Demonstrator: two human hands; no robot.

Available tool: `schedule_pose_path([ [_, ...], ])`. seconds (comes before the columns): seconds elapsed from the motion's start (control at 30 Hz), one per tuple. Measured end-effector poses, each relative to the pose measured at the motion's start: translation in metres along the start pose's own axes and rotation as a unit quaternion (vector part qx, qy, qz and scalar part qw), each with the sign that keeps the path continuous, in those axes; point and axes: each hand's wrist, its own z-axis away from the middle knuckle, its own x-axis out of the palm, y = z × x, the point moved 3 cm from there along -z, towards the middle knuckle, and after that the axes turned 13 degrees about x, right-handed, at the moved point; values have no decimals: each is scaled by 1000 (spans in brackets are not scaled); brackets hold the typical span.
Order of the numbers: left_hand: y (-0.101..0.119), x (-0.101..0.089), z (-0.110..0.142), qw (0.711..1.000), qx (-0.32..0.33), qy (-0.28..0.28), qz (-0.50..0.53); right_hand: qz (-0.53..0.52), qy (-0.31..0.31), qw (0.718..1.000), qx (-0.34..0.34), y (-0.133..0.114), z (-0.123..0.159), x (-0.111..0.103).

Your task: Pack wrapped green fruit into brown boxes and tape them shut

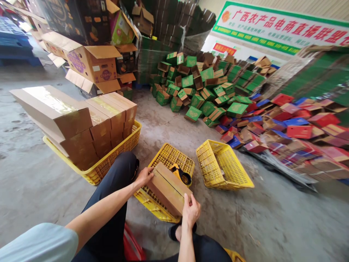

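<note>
A long brown cardboard box (169, 185) lies between my hands on top of a yellow plastic crate (171, 154), with a seam running along its upper face. My left hand (145, 176) grips the box's far left end. At the near right end, my right hand (191, 210) holds it with the fingers bent over the edge. Right behind the box a yellow and black tape dispenser (182, 175) rests on the crate, partly hidden by the box.
To the left, a yellow crate (116, 160) holds several brown boxes (72, 116). Another yellow crate (225, 165) stands tilted at right. Green cartons (193, 113) and red and blue cartons (299, 131) are heaped behind. Larger open cartons (92, 67) are stacked at back left.
</note>
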Motion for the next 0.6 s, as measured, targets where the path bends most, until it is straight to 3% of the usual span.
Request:
schedule_pose_path([
  [0.27,27,3,10,980,138,-41,-134,12,-29,999,37,-2,-2,-6],
  [0.6,33,5,17,971,159,-60,-168,5,-48,996,78,8,-5,-6],
])
